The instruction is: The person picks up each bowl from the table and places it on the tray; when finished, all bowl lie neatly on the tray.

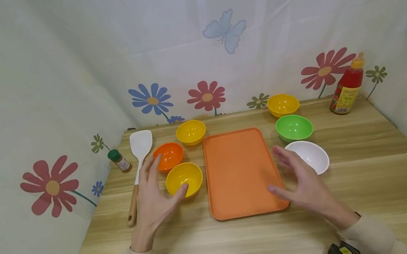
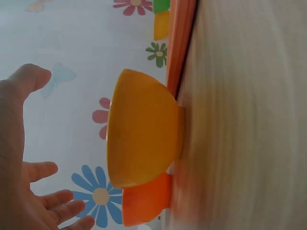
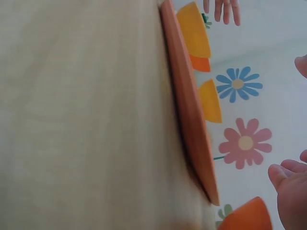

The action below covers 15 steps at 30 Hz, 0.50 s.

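My left hand (image 1: 154,201) hovers with spread fingers over the left group of bowls, holding nothing. Under its thumb is the near yellow bowl (image 1: 182,178); its fingertips overlap the edge of an orange bowl (image 1: 171,155). In the left wrist view the yellow bowl (image 2: 144,129) stands upright, apart from the hand. My right hand (image 1: 306,184), fingers apart and holding nothing, is above the right edge of an orange tray (image 1: 242,172). A white bowl (image 1: 313,157) sits just beyond it, partly hidden by the hand.
Another yellow bowl (image 1: 191,132) stands back left. At right are a green bowl (image 1: 294,127) and a yellow bowl (image 1: 283,105). A red sauce bottle (image 1: 347,88) stands in the far right corner. A white spatula (image 1: 141,143) and a green-capped jar (image 1: 120,161) lie left.
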Each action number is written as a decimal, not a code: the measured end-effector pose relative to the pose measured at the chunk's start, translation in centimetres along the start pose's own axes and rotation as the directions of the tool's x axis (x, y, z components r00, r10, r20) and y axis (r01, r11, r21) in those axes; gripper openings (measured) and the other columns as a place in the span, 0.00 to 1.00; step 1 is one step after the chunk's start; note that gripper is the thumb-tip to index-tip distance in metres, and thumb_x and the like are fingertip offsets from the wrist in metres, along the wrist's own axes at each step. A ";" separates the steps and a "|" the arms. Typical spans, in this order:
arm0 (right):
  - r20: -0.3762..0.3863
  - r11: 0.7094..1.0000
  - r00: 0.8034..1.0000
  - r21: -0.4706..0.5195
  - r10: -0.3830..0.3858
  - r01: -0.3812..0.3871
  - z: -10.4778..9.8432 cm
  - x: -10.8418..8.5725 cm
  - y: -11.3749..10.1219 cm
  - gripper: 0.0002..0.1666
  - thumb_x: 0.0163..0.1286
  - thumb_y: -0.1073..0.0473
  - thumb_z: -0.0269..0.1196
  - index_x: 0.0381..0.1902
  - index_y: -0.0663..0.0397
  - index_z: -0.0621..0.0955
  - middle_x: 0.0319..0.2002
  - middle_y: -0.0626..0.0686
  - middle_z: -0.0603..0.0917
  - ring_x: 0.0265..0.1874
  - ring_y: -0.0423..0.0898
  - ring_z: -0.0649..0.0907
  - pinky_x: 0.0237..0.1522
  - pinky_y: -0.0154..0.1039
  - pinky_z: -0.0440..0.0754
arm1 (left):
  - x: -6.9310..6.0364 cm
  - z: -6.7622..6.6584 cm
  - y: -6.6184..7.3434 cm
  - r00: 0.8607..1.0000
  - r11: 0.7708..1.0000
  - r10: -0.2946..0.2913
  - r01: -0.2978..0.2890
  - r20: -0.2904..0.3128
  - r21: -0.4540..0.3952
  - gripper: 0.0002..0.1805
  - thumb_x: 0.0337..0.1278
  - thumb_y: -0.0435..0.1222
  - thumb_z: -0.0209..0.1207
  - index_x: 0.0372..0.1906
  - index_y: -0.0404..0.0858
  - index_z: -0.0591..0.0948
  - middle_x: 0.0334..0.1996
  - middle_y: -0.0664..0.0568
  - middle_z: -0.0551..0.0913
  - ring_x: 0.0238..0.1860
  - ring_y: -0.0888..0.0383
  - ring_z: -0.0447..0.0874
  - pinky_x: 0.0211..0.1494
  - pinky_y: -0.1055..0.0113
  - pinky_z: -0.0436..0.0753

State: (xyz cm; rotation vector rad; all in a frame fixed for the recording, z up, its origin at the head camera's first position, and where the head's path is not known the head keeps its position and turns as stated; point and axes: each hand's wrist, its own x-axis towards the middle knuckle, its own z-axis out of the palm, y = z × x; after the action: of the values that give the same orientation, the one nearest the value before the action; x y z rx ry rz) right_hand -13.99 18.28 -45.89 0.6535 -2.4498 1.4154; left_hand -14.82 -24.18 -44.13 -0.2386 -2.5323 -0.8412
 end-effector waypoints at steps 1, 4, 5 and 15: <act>0.012 1.000 1.000 -0.008 0.015 -0.015 0.1 -0.2 0.1 0.60 0.65 0.54 0.84 0.86 0.57 0.65 0.82 0.58 0.73 0.76 0.64 0.78 0.75 0.19 0.66 | -0.2 0.1 -0.2 1.000 1.000 -0.005 0.005 0.001 -0.005 0.59 0.53 0.60 0.78 0.88 0.47 0.66 0.86 0.41 0.62 0.80 0.37 0.67 0.74 0.26 0.76; 0.041 0.999 0.998 -0.021 0.046 -0.046 0.4 -0.8 0.5 0.61 0.65 0.50 0.85 0.86 0.59 0.64 0.83 0.59 0.72 0.76 0.63 0.79 0.74 0.18 0.65 | -0.8 0.2 -0.6 1.000 1.000 -0.019 0.019 0.006 -0.013 0.60 0.51 0.61 0.79 0.87 0.46 0.66 0.84 0.39 0.64 0.79 0.37 0.69 0.73 0.26 0.75; 0.051 0.998 0.997 -0.025 0.056 -0.054 0.4 -0.9 0.6 0.62 0.65 0.49 0.84 0.86 0.59 0.64 0.83 0.59 0.71 0.77 0.63 0.78 0.74 0.18 0.65 | -0.9 0.2 -0.7 1.000 1.000 -0.022 0.022 0.006 -0.016 0.60 0.51 0.60 0.79 0.87 0.45 0.66 0.83 0.39 0.64 0.78 0.37 0.69 0.73 0.26 0.75; 0.087 0.998 0.995 0.016 0.053 -0.055 0.8 -1.4 1.8 0.63 0.64 0.49 0.85 0.86 0.60 0.64 0.83 0.63 0.70 0.79 0.63 0.75 0.76 0.19 0.64 | -1.6 0.6 -1.6 0.994 0.996 -0.092 0.093 0.050 -0.011 0.61 0.50 0.61 0.80 0.86 0.45 0.67 0.75 0.40 0.70 0.69 0.39 0.74 0.70 0.28 0.78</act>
State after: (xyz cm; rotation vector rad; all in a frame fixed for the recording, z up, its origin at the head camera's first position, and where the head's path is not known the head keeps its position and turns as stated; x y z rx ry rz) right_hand -13.64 18.75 -48.26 0.6708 -2.5419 1.4612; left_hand -14.15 -25.07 -46.15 -0.1484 -2.6016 -0.8978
